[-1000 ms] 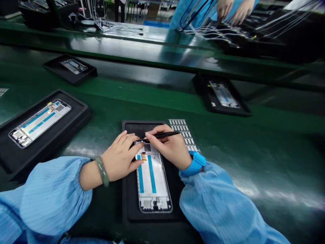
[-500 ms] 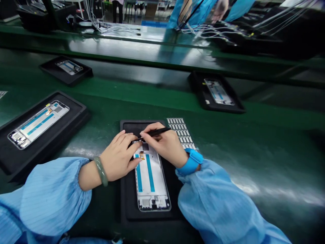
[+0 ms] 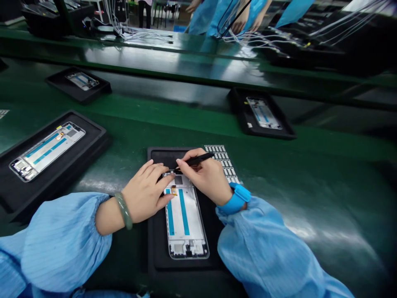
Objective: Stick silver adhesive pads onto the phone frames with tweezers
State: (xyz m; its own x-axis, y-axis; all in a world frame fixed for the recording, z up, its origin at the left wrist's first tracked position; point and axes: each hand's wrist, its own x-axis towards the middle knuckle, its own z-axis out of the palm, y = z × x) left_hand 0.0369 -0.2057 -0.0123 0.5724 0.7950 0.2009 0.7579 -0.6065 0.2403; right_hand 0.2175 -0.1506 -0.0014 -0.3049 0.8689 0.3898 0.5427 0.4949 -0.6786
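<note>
A silver phone frame [image 3: 194, 215] with two blue strips lies in a black tray [image 3: 157, 260] in front of me. Across its upper left edge rests my left hand [image 3: 145, 192], fingers stretched and apart, thumb and fingertips touching the frame. My right hand [image 3: 206, 176] pinches black tweezers [image 3: 198, 159], which slant down to the left. Their tip is at the frame's top edge, close to my left fingertips; what it touches there is too small to make out. A small orange flex cable [image 3: 174, 191] shows near my left thumb.
A sheet of small white labels [image 3: 225, 163] lies right of my tray. Another black tray with a phone frame [image 3: 48, 151] is at left. Farther back are a left tray [image 3: 104, 89] and a right tray [image 3: 287, 134]. White cables [image 3: 142, 36] and a co-worker's hands [image 3: 243, 20] are beyond.
My right hand and the tweezers have shifted slightly right. My left hand stays in place. The two far trays have moved slightly left. A co-worker's arms beyond have moved.
</note>
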